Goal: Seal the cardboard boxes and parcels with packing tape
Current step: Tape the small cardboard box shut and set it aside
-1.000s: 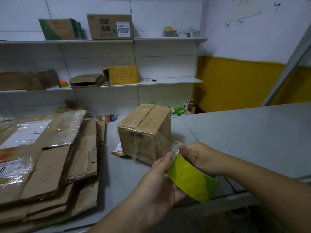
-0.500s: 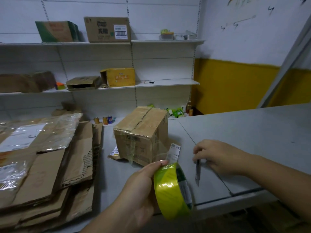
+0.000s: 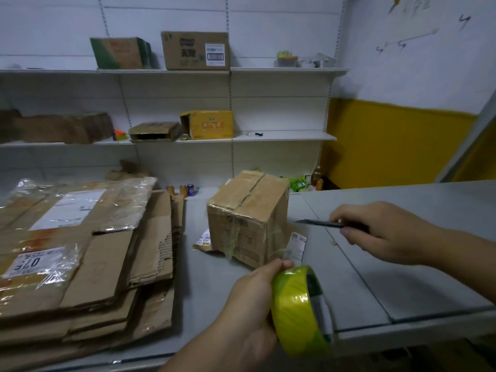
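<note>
Cardboard box (image 3: 249, 210): one, brown, worn. It stands near the middle of the grey tabletop (image 3: 362, 291), one corner turned toward the near edge. Top flaps closed, with a seam running front to back. Wrinkled clear film crosses the near faces.

Tape (image 3: 292, 304): one roll, yellow-green, held on edge over the tabletop's near edge, in front of the box and apart from it. The left grip (image 3: 249, 299) holds it, fingers passed round the roll and thumb lying on the outer face.

Knife (image 3: 316, 222): one, dark, slim. The blade points left at the box's right face, tip close but not touching. The right grip (image 3: 381, 232) is closed round the handle, raised above the tabletop's right half.

Label (image 3: 296, 248): white printed slip, upright between the box's near right face and the roll. Whether it sticks to the tape's loose end cannot be told.

Slip (image 3: 205, 238): printed, flat on the tabletop at the box's left foot, partly under it.

Stack (image 3: 94, 264): flattened cartons, several deep, along the tabletop's left edge. The top sheets carry clear film and white labels.

Upper shelf (image 3: 268, 71): green carton (image 3: 120, 53) beside a barcoded carton (image 3: 196, 51).

Middle shelf (image 3: 281, 136): yellow carton (image 3: 208, 124) on its side, a flat carton (image 3: 154, 131) just left of it, and crushed cardboard (image 3: 53, 127) at the left end.
</note>
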A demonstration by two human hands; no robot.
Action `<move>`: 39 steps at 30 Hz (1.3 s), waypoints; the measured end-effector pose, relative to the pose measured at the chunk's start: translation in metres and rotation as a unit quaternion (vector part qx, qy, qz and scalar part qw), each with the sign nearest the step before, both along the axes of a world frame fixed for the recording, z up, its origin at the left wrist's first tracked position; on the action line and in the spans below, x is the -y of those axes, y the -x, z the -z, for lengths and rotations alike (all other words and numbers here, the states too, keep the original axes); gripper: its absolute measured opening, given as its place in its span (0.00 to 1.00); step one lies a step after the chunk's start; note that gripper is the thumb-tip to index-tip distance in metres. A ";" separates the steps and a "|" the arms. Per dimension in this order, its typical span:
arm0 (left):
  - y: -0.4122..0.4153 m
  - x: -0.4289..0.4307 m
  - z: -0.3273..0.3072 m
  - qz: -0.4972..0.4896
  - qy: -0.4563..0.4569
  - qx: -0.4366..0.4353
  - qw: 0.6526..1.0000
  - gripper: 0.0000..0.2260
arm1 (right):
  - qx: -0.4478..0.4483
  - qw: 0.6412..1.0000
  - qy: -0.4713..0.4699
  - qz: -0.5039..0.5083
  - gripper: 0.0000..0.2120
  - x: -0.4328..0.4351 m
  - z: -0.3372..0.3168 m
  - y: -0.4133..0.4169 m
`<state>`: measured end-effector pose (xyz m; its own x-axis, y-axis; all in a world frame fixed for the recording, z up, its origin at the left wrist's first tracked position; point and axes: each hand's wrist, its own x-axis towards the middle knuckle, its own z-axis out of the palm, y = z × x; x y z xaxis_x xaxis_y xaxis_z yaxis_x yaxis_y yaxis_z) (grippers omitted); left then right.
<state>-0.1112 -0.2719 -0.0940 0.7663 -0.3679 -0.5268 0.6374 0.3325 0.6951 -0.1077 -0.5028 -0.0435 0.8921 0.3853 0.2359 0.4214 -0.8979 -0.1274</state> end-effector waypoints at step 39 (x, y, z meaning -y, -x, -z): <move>-0.007 0.020 0.015 -0.057 0.029 -0.010 0.998 0.08 | 0.248 0.931 0.255 -0.076 0.27 0.011 0.022 -0.065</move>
<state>-0.1046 -0.2918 -0.1087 0.7945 -0.3083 -0.5232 0.6066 0.4431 0.6600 -0.0424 -0.5141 -0.0653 0.6478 0.6729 0.3571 0.4414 -0.7136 0.5440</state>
